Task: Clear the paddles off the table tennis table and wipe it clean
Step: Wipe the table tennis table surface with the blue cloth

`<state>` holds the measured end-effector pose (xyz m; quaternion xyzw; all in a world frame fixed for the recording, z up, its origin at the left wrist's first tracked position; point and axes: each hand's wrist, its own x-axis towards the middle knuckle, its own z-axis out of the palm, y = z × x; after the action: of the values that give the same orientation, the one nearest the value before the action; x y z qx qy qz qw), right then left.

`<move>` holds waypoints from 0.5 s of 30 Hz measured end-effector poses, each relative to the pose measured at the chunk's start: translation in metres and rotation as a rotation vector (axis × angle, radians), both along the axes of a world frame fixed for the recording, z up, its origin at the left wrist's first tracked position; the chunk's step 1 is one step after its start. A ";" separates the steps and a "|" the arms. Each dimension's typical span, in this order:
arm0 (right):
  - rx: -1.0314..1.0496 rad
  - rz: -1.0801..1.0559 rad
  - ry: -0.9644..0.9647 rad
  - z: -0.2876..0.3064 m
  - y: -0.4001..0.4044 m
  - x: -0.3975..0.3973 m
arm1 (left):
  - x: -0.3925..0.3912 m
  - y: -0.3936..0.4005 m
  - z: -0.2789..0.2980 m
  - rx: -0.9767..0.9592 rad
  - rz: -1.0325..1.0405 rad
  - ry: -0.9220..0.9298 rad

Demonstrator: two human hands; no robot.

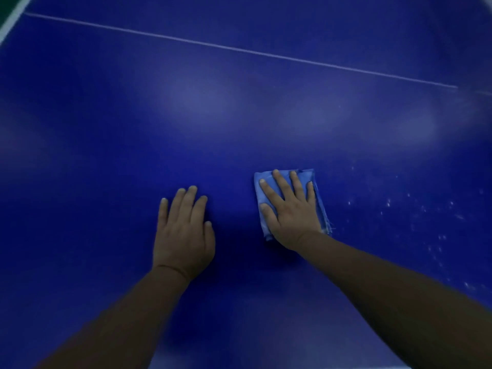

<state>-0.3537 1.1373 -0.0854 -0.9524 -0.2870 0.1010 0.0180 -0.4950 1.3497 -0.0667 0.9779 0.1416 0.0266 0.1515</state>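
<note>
The blue table tennis table (213,115) fills the view. My right hand (288,209) lies flat with spread fingers on a folded light-blue cloth (320,206), pressing it onto the table surface. My left hand (183,230) rests palm down on the bare table, a short way left of the cloth, fingers straight. No paddle is in view.
A thin white line (239,50) crosses the table diagonally at the back. A white edge stripe (13,20) shows at the top left corner. Small white specks (415,217) are scattered on the surface to the right of the cloth.
</note>
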 end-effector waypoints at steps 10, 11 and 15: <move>0.076 0.099 -0.084 -0.007 0.087 0.190 | 0.155 -0.004 -0.018 0.011 0.221 0.064; 0.085 0.093 -0.083 -0.008 0.097 0.209 | 0.156 -0.004 -0.020 0.013 0.221 0.074; 0.087 0.022 -0.027 -0.004 0.133 0.261 | 0.155 -0.004 -0.019 0.011 0.221 0.095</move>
<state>-0.0932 1.2703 -0.0898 -0.9489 -0.3016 0.0757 0.0542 -0.3400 1.3462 -0.0858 0.9573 0.2555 -0.0022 0.1352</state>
